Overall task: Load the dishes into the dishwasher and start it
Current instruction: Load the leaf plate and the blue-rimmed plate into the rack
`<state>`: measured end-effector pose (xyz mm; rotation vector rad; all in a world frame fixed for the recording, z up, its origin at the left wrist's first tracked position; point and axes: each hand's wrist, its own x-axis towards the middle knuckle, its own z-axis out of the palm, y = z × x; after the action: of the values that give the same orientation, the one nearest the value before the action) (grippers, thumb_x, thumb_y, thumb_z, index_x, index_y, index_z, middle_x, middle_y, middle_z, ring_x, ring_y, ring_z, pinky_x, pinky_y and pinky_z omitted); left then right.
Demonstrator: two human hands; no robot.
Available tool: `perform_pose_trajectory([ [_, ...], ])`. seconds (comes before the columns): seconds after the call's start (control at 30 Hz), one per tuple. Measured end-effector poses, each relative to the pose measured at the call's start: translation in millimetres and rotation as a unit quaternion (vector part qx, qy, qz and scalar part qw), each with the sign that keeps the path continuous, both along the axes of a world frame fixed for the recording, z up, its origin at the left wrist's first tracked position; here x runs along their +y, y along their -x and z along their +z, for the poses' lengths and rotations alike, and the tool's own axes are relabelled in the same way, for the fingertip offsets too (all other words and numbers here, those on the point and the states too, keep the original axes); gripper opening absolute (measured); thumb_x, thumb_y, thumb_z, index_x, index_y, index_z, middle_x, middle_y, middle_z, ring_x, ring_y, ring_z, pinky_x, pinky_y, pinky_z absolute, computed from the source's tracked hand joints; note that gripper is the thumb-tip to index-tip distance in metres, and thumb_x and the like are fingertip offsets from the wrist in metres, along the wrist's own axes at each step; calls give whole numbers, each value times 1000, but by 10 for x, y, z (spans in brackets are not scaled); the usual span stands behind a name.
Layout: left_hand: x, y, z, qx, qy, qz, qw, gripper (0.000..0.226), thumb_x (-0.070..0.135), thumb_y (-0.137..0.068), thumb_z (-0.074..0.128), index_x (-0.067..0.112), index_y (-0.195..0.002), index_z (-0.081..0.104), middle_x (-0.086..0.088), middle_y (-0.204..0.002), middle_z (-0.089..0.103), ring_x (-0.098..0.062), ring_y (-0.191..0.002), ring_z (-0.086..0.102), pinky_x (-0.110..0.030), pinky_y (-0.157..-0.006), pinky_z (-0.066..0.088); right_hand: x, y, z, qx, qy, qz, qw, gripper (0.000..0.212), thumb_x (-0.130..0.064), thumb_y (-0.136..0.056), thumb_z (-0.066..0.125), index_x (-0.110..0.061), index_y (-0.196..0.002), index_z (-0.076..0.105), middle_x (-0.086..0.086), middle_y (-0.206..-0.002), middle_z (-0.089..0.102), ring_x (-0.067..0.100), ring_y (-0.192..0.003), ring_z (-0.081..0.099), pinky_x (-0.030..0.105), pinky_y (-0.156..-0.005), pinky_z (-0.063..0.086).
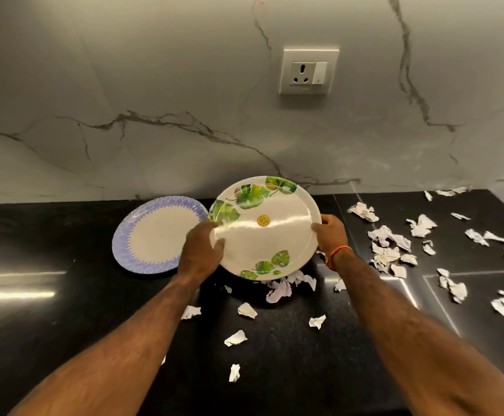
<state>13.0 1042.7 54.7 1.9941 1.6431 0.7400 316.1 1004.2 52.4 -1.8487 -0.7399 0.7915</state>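
Observation:
A white plate with green leaf prints and a yellow sticker (271, 235) is tilted up above the black countertop (65, 295), its face toward me. My left hand (202, 250) grips its left rim and my right hand (331, 232) grips its right rim. A second plate, white with a purple patterned border (151, 235), lies flat on the counter just left of the held plate. No dishwasher is in view.
Several torn paper scraps (388, 247) litter the counter under the held plate, in front of it and to the right. A marble backsplash with a wall socket (307, 70) rises behind. The counter's left part shows only light reflections.

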Motion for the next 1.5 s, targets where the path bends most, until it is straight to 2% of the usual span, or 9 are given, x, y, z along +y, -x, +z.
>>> perform_pose_trajectory([
  [0.07,56,30,118,-30,-21,18,999,42,25,-89,71,13,-127,58,-10,-128,63,-31,-117,58,-41,-100,49,-181,18,37,14,-13,-16,1000,24,-4,-88,59,-12,-110,65,14,-107,69,32,-94,68,48,-85,58],
  [0.17,167,-4,295,-127,104,33,986,47,39,-85,69,10,-121,62,-12,-117,68,-35,-108,63,-40,-90,50,-472,91,79,71,-29,-41,996,25,-7,-91,59,-13,-116,62,13,-108,70,32,-94,70,51,-83,60],
  [0.3,191,-157,421,-335,240,9,911,22,29,-85,69,13,-98,71,-19,-101,74,-34,-88,70,-48,-78,58,-937,208,128,118,-38,-101,987,26,-9,-92,60,-15,-118,61,12,-104,71,28,-86,72,44,-70,62],
  [0.5,-140,-512,442,-373,248,-121,886,12,22,-98,62,21,-92,72,-2,-85,75,-19,-77,68,-37,-70,57,-1785,244,165,45,-23,-206,977,26,-16,-69,69,-24,-93,63,11,-98,73,34,-87,72,55,-81,59],
  [0.73,-914,-1031,398,-301,307,-341,836,16,28,-99,63,16,-105,74,-10,-101,76,-23,-91,72,-50,-86,59,-3095,350,196,-118,6,-348,930,29,-20,-87,65,-20,-116,66,-3,-101,70,19,-93,66,30,-79,49],
  [0.93,-1951,-1595,584,-230,344,-511,753,17,25,-97,68,13,-103,77,-11,-100,78,-37,-97,72,-58,-90,57,-4454,540,414,-160,-2,-488,858,13,-32,-89,67,-20,-93,70,-3,-82,67,17,-78,59,32,-70,46],
  [1.27,-4111,-2013,568,-130,193,-711,664,13,21,-97,66,17,-108,72,0,-98,76,-17,-89,73,-44,-84,60,-6684,1611,347,-102,-44,-676,729,23,-28,-75,63,-6,-80,67,5,-75,65,15,-72,54,35,-69,45],
  [1.43,-5245,-1738,539,-128,184,-753,618,18,13,-98,65,9,-114,70,2,-100,73,8,-82,67,-8,-70,50,-7617,2303,236,-125,37,-696,707,23,-37,-77,62,-15,-80,66,1,-73,64,21,-71,56,32,-65,46],
  [1.5,-5645,-1641,484,-117,202,-773,590,17,11,-98,65,9,-114,69,4,-101,73,7,-86,69,-7,-70,49,-7944,2557,166,-138,59,-708,690,29,-44,-85,66,-16,-81,64,4,-74,66,26,-71,59,34,-66,48],
])
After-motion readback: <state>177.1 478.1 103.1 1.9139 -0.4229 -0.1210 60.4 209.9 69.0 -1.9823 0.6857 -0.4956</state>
